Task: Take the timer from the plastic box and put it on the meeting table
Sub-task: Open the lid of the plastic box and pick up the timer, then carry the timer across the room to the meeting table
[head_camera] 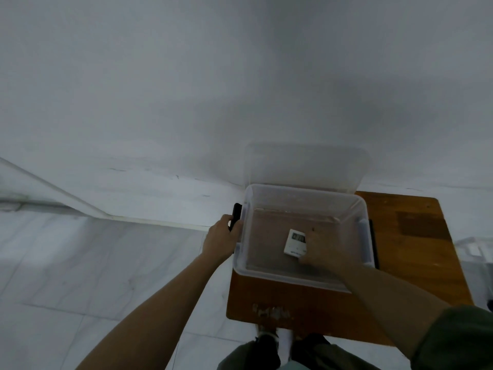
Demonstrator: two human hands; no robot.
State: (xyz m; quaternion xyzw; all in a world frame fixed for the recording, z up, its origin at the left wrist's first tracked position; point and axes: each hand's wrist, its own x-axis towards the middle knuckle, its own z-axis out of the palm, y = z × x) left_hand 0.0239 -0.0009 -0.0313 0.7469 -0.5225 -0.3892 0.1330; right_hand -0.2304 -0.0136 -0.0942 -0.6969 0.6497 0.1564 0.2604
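- Closing right hand [318, 248] fingers [304, 259] around the white timer [294, 242], touching its right edge.
- Lying inside the plastic box [301, 273], on its bottom.
- Gripping the box's black left latch [236, 215] with left hand [221, 240] fingers curled.
- Resting on the wooden tabletop [410, 236], lid [306, 166] raised behind.

Box [301, 273] sits on small table [416, 249], toward its left & far side; box's left wall overhangs table edge a bit. Lid [306, 166] stands up behind box, against wall [240, 76]. Timer [294, 242] lies flat in box, on the bottom, right of centre. Right hand [318, 249] is inside box, touching timer's right side. Left hand [221, 240] is outside, on box's left wall at the latch [236, 216]. 2nd latch [373, 244] on box's right wall. Floor [93, 263] left of table. Shoes [277, 340] below table's near edge.
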